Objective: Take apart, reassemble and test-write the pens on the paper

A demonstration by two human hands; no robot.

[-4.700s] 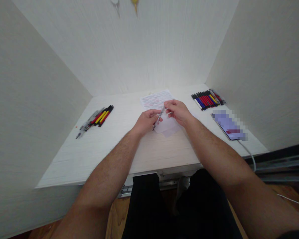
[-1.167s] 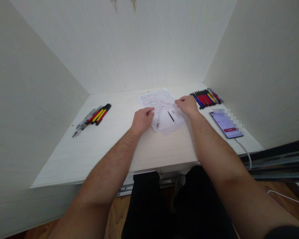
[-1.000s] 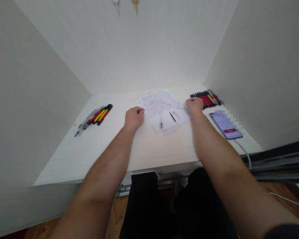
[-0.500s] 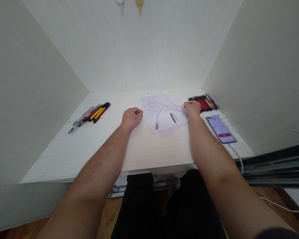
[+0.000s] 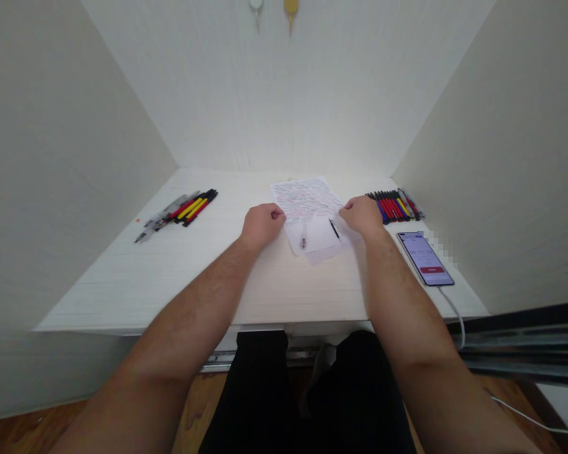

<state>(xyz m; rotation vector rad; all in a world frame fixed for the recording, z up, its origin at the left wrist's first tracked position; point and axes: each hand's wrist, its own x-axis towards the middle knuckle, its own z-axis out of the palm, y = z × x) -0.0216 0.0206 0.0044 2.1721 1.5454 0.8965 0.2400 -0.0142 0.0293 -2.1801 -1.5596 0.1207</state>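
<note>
A white sheet of paper [image 5: 307, 197] with dense pink and grey pen writing on its upper part lies at the middle of the table. My left hand [image 5: 264, 224] is closed, its fingertips pinched at the sheet's left edge. At the right edge, my right hand [image 5: 362, 214] has thumb and fingers pinched together on the paper. On the sheet's blank lower part rest a clear pen piece [image 5: 303, 240] and a slim black pen piece [image 5: 334, 228]. Another pale sheet [image 5: 325, 255] peeks out underneath.
A bundle of clear, red, yellow and black pens [image 5: 185, 209] lies on the left of the white table [image 5: 161, 284]. Several pens [image 5: 395, 206] form a row at the right. Nearer me is a phone [image 5: 426, 258] with a white cable [image 5: 454, 309]. Walls enclose three sides.
My right hand has moved left, away from the pen row, onto the paper's right edge. My left hand stays at the left edge. The camera view has shifted slightly.
</note>
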